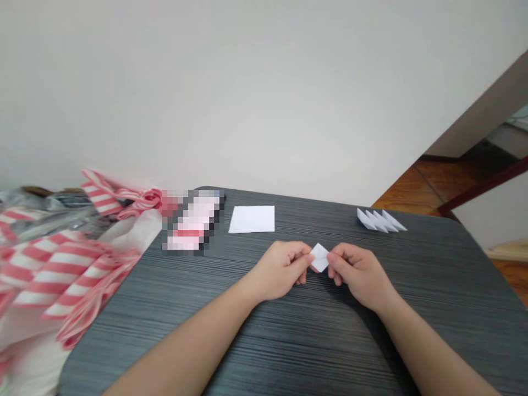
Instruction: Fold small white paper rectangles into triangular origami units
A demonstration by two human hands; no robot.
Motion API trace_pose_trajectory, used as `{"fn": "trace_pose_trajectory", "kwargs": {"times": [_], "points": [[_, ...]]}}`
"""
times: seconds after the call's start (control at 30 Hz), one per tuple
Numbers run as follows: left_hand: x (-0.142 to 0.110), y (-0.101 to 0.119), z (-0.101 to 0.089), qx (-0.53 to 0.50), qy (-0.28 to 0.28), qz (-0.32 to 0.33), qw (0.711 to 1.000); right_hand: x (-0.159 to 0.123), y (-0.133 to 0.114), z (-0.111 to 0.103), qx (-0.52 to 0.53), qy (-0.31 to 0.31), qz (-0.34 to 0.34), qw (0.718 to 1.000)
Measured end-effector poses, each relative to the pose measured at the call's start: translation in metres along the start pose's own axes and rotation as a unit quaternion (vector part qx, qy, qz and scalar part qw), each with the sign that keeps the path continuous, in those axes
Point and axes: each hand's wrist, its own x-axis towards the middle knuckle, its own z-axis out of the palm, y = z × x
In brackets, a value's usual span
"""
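Note:
A small piece of folded white paper (319, 257), diamond-shaped with crease lines, is held up between both hands over the dark table. My left hand (287, 267) pinches its left corner between thumb and fingers. On the opposite corner, my right hand (357, 269) has the same kind of pinch. Beyond my left hand lies a flat stack of white paper sheets (252, 219). Several folded white paper pieces (380, 220) with pointed ends sit in a row past my right hand.
The dark wood-grained table (264, 341) stands against a pale wall (264, 99). At its far left lies a pixelated, blurred-out object (192, 223). Red-and-white striped fabric (58, 269) is heaped beside the left edge. Wooden floor (406, 190) shows at the right.

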Motion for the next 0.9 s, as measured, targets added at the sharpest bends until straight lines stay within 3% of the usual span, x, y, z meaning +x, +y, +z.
{"fn": "trace_pose_trajectory", "kwargs": {"times": [0.4, 0.9], "points": [[0.0004, -0.0003, -0.0005, 0.005, -0.012, 0.004, 1.0, 0.0015, 0.0003, -0.0002, 0.018, -0.011, -0.008, 1.0], [0.0004, -0.0054, 0.002, -0.02, -0.011, 0.004, 1.0, -0.0017, -0.0032, 0.002, -0.034, 0.003, -0.016, 0.999]]}}
